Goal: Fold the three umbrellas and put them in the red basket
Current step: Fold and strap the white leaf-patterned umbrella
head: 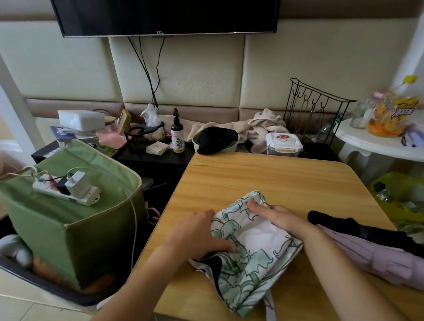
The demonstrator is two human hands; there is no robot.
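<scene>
— Both forearms come in from the near edge, and the white-and-green patterned umbrella (250, 249) lies right under them on the wooden surface (259, 176). Why flat like that?

— My guess: its canopy is loose, so it is pinned down to smooth and gather the cloth before rolling. The left hand (199, 232) grips the cloth at the left edge, fingers curled into a fold. The right hand (275, 215) presses on top with fingers nearly straight, holding the fabric still.

— And the others?

— Just right of the right forearm lie a lilac umbrella (381, 260) and a black one (363, 233), side by side and touching. Both look collapsed; whether they are strapped, I cannot tell. Parked there, they stay out of the way yet near.

— Is the red basket close?

— No red basket shows. Left of the surface stands a green fabric bin (64, 226) with a power strip (63, 190) on top; farther back, a cluttered black shelf (153, 158) and a wall-mounted television (167, 6).
</scene>
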